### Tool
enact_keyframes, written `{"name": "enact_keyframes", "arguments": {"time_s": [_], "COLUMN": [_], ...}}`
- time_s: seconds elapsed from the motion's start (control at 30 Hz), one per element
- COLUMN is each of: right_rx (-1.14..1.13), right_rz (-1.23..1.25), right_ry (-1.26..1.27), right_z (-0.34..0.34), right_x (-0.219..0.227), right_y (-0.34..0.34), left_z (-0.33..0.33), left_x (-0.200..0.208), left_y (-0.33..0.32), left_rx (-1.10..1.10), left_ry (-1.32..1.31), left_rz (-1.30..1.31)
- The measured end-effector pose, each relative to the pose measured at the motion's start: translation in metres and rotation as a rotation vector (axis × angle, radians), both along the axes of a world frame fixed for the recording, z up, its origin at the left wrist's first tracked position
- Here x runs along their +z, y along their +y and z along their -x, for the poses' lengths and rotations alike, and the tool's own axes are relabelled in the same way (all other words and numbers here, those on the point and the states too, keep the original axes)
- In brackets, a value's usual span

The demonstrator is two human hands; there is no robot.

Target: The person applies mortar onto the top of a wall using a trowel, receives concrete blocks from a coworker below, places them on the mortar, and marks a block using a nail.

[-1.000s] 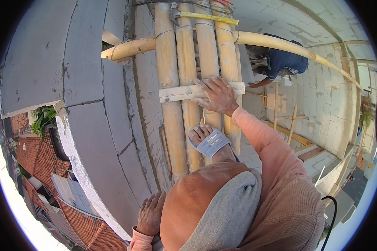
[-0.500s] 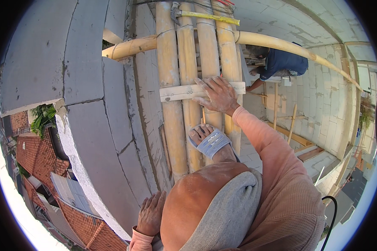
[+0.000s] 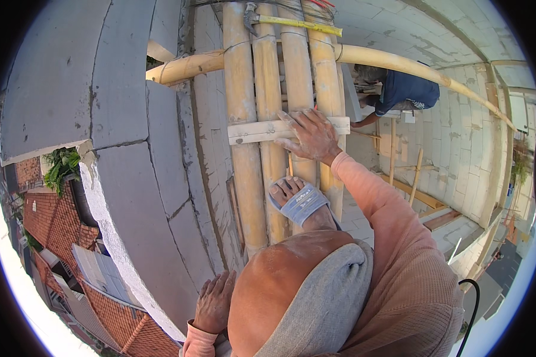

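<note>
My right hand (image 3: 311,137) lies with fingers spread on a pale wooden strip (image 3: 253,131), which crosses several lengthwise bamboo poles (image 3: 242,95). Down by my bent knee, my left hand (image 3: 214,303) rests flat with its fingers stretched out against the grey block wall (image 3: 137,202). Neither hand grips anything. Between them, my foot in a blue slide sandal (image 3: 307,203) stands on the poles. A claw hammer (image 3: 292,22) with a yellow handle lies across the far end of the bamboo.
A thick bamboo crosspiece (image 3: 393,57) runs under the poles, tied with wire. Lower down at right, a person in a dark blue shirt (image 3: 410,88) bends near pale block walls and timber props (image 3: 393,149). Beyond the wall's broken edge at left are tiled roofs (image 3: 59,229) far below.
Both of my hands stay where they were. The person in blue has shifted very slightly, and the view has moved by a hair.
</note>
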State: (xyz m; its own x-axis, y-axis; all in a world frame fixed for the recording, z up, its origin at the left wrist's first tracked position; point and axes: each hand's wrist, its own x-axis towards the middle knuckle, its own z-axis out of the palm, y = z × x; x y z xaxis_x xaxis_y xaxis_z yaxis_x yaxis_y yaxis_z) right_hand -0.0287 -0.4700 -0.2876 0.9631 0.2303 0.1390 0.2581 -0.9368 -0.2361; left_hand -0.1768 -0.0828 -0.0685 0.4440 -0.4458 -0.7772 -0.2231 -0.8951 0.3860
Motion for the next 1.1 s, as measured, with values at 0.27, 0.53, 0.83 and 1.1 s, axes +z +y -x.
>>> {"name": "enact_keyframes", "arguments": {"time_s": [0.27,0.53,0.83,1.1], "right_rx": [-0.001,-0.028,-0.066,-0.081], "right_rz": [-0.006,-0.057,-0.114,-0.173], "right_ry": [-0.01,0.008,0.022,0.0], "right_z": [-0.0005,0.0003,0.0005,-0.0017], "right_x": [0.0043,0.006,0.0056,0.0076], "right_y": [0.0005,0.0004,0.0004,0.0008], "left_z": [-0.0005,-0.002,-0.0033,-0.0049], "left_x": [-0.0004,-0.0034,-0.0022,-0.0026], "left_y": [0.0017,0.0027,0.0051,0.0052], "left_rx": [-0.012,-0.016,-0.021,-0.02], "left_ry": [0.005,0.011,0.043,0.085], "left_rz": [0.0,0.019,0.052,0.045]}}
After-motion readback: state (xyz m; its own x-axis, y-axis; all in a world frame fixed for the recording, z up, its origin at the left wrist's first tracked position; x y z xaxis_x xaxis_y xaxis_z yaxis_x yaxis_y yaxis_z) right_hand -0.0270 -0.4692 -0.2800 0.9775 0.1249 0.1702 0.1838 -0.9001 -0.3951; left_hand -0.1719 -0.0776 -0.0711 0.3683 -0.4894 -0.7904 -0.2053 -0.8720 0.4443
